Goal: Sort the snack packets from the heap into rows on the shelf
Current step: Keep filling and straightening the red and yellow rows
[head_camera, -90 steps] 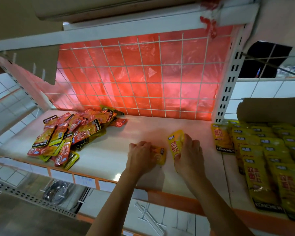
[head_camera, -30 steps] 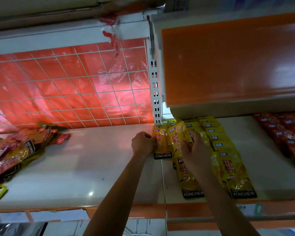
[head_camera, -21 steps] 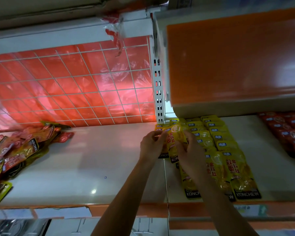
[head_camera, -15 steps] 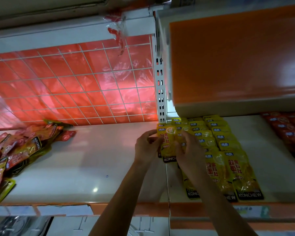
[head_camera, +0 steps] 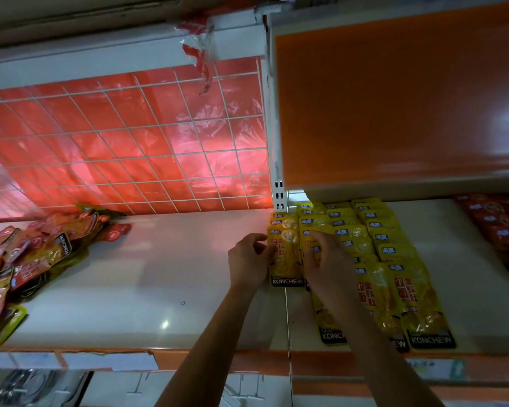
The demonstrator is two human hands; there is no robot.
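Observation:
A yellow snack packet (head_camera: pixel 285 257) lies flat at the front of the leftmost yellow row, where the two shelf boards meet. My left hand (head_camera: pixel 247 262) curls its fingers on the packet's left edge. My right hand (head_camera: pixel 329 259) rests with fingers apart on the neighbouring yellow rows (head_camera: pixel 388 259), its thumb against the packet's right edge. The heap of mixed red, orange and yellow packets (head_camera: pixel 39 259) lies at the far left of the white shelf (head_camera: pixel 159 274).
Rows of red packets (head_camera: pixel 506 227) lie at the far right. A low orange-fronted upper shelf (head_camera: pixel 394 98) overhangs the rows. A wire grid backed with red plastic (head_camera: pixel 130 142) closes the back, beside a slotted white upright (head_camera: pixel 278 195).
Both hands carried the yellow packet from the shelf middle to the rows on the right. In the last half second it went from held up to lying flat on the leftmost row.

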